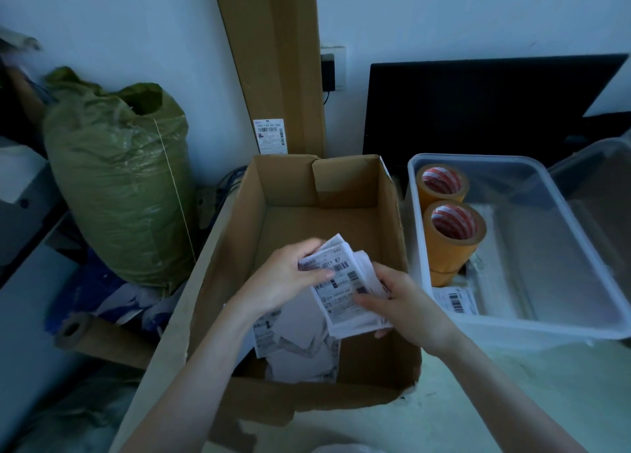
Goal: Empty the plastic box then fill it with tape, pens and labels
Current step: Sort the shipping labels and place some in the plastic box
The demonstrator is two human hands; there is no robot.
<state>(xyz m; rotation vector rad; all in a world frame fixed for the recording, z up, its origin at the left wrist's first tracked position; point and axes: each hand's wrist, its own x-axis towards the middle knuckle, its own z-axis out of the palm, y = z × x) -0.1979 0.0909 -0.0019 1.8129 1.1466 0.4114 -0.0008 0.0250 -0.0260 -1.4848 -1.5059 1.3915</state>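
Both hands hold a stack of white shipping labels (pixel 345 282) over the open cardboard box (pixel 389 377). My left hand (pixel 290 278) grips the stack's upper left edge. My right hand (pixel 399 302) holds its lower right side, fingers curled under. More loose labels (pixel 293 346) lie on the cardboard box's floor. To the right stands the clear plastic box (pixel 532 323). It holds two upright stacks of tan tape rolls (pixel 452 237) along its left wall and one label (pixel 456 299) near its front left corner.
A green woven sack (pixel 119 186) stands at the left. A tall flat carton (pixel 276 60) leans on the wall behind the cardboard box. A dark monitor (pixel 485 108) is behind the plastic box, and a clear lid (pixel 597 179) leans at the right. A cardboard tube (pixel 99 338) lies lower left.
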